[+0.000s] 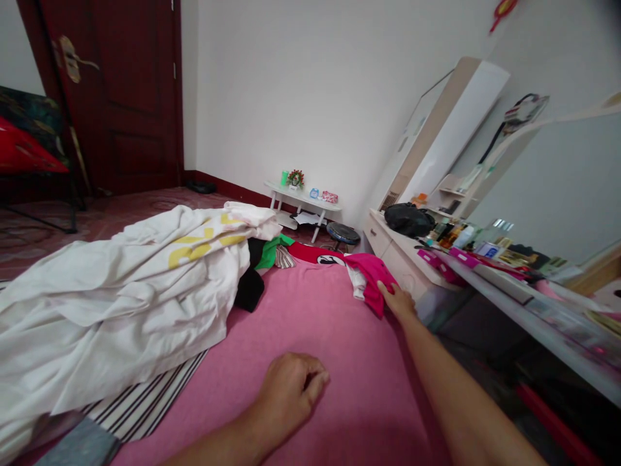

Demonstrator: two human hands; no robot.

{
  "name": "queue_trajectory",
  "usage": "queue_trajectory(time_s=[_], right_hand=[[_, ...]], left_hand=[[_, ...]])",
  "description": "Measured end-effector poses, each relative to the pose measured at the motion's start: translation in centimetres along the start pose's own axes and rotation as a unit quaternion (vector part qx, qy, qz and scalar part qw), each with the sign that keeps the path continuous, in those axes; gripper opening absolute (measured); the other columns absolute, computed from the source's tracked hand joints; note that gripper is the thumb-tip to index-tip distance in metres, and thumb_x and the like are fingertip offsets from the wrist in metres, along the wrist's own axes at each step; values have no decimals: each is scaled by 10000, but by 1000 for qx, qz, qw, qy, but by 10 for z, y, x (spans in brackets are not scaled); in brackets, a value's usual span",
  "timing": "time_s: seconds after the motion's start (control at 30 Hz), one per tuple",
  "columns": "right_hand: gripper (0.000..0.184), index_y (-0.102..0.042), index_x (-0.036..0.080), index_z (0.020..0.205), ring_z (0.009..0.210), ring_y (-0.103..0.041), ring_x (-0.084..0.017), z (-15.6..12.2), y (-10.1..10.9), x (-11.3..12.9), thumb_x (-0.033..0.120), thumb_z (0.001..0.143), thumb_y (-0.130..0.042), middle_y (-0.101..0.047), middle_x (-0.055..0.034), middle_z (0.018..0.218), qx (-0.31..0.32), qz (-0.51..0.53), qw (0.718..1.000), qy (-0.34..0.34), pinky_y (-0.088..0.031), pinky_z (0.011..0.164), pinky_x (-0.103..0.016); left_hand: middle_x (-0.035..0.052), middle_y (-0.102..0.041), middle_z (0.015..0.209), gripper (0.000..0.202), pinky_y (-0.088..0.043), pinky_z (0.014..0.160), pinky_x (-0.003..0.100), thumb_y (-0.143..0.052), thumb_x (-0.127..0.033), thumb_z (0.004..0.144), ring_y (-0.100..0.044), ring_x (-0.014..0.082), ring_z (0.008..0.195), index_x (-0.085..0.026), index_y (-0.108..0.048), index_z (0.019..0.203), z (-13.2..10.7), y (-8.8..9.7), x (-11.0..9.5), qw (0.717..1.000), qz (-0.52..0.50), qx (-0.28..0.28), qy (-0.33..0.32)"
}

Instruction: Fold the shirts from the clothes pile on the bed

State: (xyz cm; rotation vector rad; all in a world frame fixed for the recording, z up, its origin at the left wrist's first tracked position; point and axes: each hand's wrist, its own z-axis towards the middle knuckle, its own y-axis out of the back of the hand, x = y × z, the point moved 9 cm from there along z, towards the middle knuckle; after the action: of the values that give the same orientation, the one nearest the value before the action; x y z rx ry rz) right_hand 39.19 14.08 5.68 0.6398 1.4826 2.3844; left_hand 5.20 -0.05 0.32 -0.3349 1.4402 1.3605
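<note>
At the right edge of the pink bedsheet [310, 310], my right hand [402, 303] grips a magenta garment [371, 275], its thumb lying over the cloth and some fingers hidden. A white cloth piece [358, 282] shows beside that garment. My left hand [295, 386] rests nearer to me on the sheet, fingers loosely curled with nothing visible in them. To the left lies a heaped white cloth with yellow print [160, 285], partly covering a black-and-white striped cloth [155, 395]. Black [249, 291], green [274, 251] and red [313, 252] cloths lie at the far end.
Along the right runs a dresser [392, 252] with a black bag [409, 220], bottles and boxes on top. Beyond the bed stand a low white table [303, 197] and a round stool [343, 234]. A dark red door [116, 90] is at back left.
</note>
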Motion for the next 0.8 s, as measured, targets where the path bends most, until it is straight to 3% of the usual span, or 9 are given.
queue_trajectory(time_s=[0.1,0.23,0.37,0.43,0.67,0.73,0.8], right_hand=[[684,-467,149,1371,1231,-463,-334,-24,-4,9,616,892,-326,-463,-212,1376,-58,-14,998,14,-375,973,-498],[596,-434,145,1385,1292,-376,-283,-40,7,60,493,901,-429,-429,-155,1424,-114,-56,976,177,-289,1057,-422],[333,-662,206,1140,1350,-277,-286,-33,-2,99,263,878,-465,-370,-113,1479,-36,-154,955,250,-223,1078,-431],[311,-710,216,1043,1381,-210,-305,-25,-10,112,233,874,-450,-329,-94,1510,5,-186,947,263,-184,1084,-474],[310,-716,199,1051,1435,-81,-322,5,-46,129,193,819,-510,-265,-75,1554,90,-181,944,260,-31,1103,-584],[332,-704,195,1080,1432,-130,-304,12,-53,129,170,806,-517,-311,-82,1535,108,-156,952,241,-21,1113,-575],[358,-668,178,1155,1394,-255,-306,21,-56,126,216,845,-493,-376,-123,1495,117,-116,965,205,-103,1110,-570]], left_hand=[[3,-694,743,241,-369,635,231,-493,-264,864,-607,139,681,-196,-698,756,0,0,-1,1000,9,-1,-1],[-4,-699,753,220,-382,643,231,-508,-245,852,-617,140,691,-206,-703,759,-1,-1,-2,1000,17,1,-4],[-3,-701,761,215,-395,666,233,-511,-238,851,-622,140,705,-210,-707,769,-1,-1,-3,1000,19,2,-8],[-2,-702,771,211,-401,676,233,-514,-239,852,-624,142,712,-215,-712,785,-1,-2,-3,1000,19,4,-8],[-5,-694,759,194,-397,659,225,-526,-230,842,-613,137,706,-215,-701,761,-3,0,-5,1000,19,-1,-9],[-8,-695,761,184,-394,657,223,-528,-214,833,-611,133,704,-215,-692,752,-3,0,-5,1000,17,-3,-11],[-8,-697,760,179,-393,662,228,-530,-211,827,-611,136,702,-217,-689,745,-2,-1,-5,1000,15,-2,-10]])
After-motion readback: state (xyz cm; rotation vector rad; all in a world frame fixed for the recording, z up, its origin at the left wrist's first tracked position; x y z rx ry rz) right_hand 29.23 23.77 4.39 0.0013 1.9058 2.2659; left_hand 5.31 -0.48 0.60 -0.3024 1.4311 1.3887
